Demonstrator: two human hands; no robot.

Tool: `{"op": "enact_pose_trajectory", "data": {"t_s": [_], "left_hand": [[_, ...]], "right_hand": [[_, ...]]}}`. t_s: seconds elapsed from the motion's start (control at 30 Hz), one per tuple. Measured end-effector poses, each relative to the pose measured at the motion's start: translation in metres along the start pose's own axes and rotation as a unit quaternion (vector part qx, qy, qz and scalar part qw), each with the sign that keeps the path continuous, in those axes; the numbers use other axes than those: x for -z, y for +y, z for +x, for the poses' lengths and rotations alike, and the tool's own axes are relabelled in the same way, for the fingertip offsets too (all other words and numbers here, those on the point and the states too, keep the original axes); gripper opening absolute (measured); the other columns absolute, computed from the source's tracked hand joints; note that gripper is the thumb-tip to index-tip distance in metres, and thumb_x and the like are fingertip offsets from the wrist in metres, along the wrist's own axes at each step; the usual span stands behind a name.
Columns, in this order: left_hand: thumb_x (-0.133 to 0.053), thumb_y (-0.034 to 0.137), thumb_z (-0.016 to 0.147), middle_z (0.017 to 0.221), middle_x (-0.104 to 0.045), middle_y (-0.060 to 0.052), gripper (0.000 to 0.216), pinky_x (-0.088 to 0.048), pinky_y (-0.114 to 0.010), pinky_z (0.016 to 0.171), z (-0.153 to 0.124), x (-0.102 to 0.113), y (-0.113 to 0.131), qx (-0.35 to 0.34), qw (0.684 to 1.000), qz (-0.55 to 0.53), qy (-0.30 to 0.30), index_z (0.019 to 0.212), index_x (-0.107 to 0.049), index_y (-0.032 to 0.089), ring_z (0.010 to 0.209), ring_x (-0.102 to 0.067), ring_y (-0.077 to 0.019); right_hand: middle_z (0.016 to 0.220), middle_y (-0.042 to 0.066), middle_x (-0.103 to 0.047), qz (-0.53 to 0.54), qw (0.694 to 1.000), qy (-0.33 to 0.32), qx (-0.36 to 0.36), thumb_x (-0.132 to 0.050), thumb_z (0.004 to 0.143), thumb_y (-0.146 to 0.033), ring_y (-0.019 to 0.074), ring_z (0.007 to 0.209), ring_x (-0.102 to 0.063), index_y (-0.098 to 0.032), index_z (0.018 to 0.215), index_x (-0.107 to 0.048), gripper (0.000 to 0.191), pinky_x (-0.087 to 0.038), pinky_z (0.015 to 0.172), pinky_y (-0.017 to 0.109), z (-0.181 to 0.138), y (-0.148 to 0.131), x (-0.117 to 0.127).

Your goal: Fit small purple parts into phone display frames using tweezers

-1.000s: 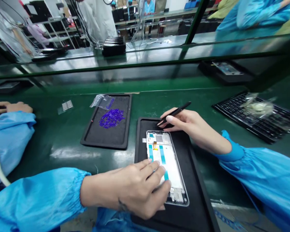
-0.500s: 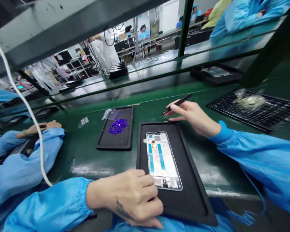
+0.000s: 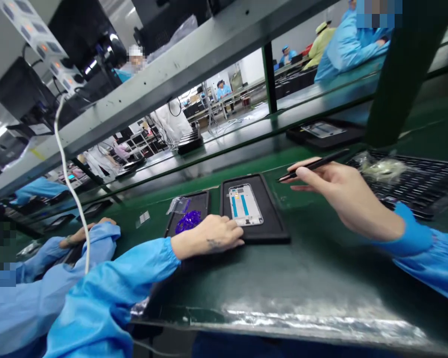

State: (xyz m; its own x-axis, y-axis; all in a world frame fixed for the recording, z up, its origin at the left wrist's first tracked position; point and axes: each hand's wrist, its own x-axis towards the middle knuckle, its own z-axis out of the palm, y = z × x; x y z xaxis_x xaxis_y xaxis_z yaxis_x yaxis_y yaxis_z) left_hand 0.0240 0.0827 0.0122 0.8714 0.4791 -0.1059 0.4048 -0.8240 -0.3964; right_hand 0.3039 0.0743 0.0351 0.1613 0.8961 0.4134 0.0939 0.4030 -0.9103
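Note:
My left hand [image 3: 212,234] is at the near left corner of a black tray [image 3: 272,229], fingers curled over its edge. In this tray lies a silver phone frame [image 3: 252,217] with two blue strips, its lower left close to my fingers. My right hand [image 3: 338,189] is raised right of the tray, closed around slim black tweezers [image 3: 317,162] whose tip points left. Partly behind my left hand and wrist is a smaller black tray [image 3: 200,201] with a heap of small purple-blue pieces [image 3: 188,222] and a clear plastic bag [image 3: 177,205].
A black gridded tray [image 3: 425,181] with a plastic bag [image 3: 384,168] sits at right. Another tray with a phone frame [image 3: 323,129] is at the back. A white cable [image 3: 71,184] hangs at left, near a co-worker's sleeve [image 3: 100,243]. A green post [image 3: 399,94] stands at right.
The tray with the phone frame has slid away from the table's front edge, my left hand moving with it. My right hand still holds the tweezers. The view has shifted, showing more shelf overhead.

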Motion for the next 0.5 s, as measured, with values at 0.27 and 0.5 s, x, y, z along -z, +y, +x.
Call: {"op": "enact_pose_trajectory", "data": {"t_s": [0.27,0.5], "left_hand": [[-0.042,0.041,0.106,0.106,-0.067,-0.009,0.033,-0.055,-0.031,0.076,0.079,-0.024,-0.123,0.121,0.992,0.028,-0.031,0.112,-0.062,0.017,0.092,-0.068,-0.0197],[-0.061,0.039,0.098,0.12,-0.064,-0.009,0.035,-0.058,-0.042,0.09,0.086,-0.045,-0.187,0.185,0.98,0.016,-0.071,0.123,-0.06,0.015,0.104,-0.065,-0.0208]], "right_hand": [[0.094,0.009,-0.076,-0.132,0.966,-0.13,0.179,-0.059,0.093,-0.044,0.0245,0.088,-0.072,-0.023,0.096,-0.073,0.026,-0.058,0.078,0.036,-0.041,0.004,-0.012],[0.103,0.009,-0.073,-0.176,0.921,-0.234,0.258,-0.05,0.098,-0.024,0.0189,0.089,-0.071,-0.023,0.105,-0.072,0.023,-0.057,0.075,0.028,-0.073,0.0,-0.016]]}}
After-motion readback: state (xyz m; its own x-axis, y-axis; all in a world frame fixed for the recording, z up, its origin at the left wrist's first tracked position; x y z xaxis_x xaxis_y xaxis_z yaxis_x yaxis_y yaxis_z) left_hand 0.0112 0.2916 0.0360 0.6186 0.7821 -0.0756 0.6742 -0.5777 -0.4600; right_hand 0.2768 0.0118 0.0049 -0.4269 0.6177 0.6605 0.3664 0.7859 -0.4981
